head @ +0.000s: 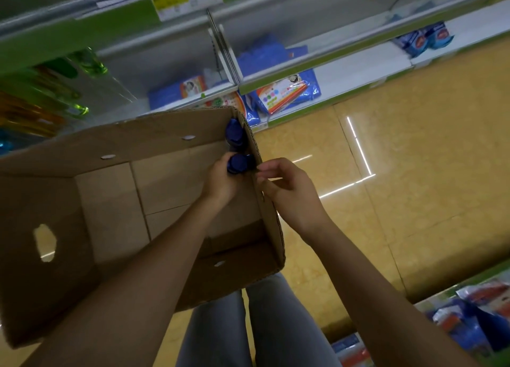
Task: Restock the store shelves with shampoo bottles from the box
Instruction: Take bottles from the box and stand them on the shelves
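A large open cardboard box (171,143) stands on the floor below me. Two dark blue shampoo bottles stand against its right wall: one (234,131) in the far corner, one (239,163) nearer. My left hand (220,180) reaches into the box and grips the nearer bottle just below its cap. My right hand (287,190) hovers outside the box by the right wall's rim, fingers loosely curled, holding nothing that I can see.
Store shelves (345,71) with green edges run across the far side and hold blue packets (287,93). Green and orange bottles (55,91) fill the shelf at far left. More packets (469,319) lie on a low shelf at lower right. Tan tiled floor (414,160) stretches between.
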`<state>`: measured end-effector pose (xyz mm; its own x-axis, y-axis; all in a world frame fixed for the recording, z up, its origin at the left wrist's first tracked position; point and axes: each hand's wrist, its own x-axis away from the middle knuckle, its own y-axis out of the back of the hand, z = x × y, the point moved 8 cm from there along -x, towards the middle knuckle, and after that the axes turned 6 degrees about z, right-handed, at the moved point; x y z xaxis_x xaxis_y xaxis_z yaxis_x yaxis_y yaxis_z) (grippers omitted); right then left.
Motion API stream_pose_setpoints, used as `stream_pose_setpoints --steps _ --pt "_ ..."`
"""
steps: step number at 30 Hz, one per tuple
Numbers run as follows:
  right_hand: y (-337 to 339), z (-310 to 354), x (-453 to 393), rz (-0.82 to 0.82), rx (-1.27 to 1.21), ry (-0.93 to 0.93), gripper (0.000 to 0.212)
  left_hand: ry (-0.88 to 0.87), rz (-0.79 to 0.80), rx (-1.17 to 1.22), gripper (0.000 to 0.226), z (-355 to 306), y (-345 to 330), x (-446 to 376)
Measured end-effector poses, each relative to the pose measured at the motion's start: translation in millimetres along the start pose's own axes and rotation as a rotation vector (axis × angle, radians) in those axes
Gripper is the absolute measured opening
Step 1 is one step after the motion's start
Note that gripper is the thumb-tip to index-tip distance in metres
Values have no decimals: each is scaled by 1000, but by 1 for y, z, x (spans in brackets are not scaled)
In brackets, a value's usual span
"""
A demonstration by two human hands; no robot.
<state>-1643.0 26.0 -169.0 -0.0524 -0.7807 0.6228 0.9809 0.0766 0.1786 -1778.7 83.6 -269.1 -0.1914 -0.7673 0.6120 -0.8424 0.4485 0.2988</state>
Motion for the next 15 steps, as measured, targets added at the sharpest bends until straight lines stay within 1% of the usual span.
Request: stream_pose_setpoints --steps 3,6,7,10,12,15 --pt "-3 6 3 5 24 13 21 27 -25 91 36 -1 21 10" --pt "-8 15 9 8 18 24 20 23 -34 184 40 -17 48 33" --pt "-11 19 11 9 14 28 20 6 -23 205 38 -26 59 43" --pt "-22 34 21 14 37 64 23 -50 -3 239 21 -56 94 77" --pt "-32 43 29 29 98 80 31 -76 -10 257 16 -72 120 101" --pt "-51 57 44 90 197 79 52 -97 7 335 13 -92 153 135"
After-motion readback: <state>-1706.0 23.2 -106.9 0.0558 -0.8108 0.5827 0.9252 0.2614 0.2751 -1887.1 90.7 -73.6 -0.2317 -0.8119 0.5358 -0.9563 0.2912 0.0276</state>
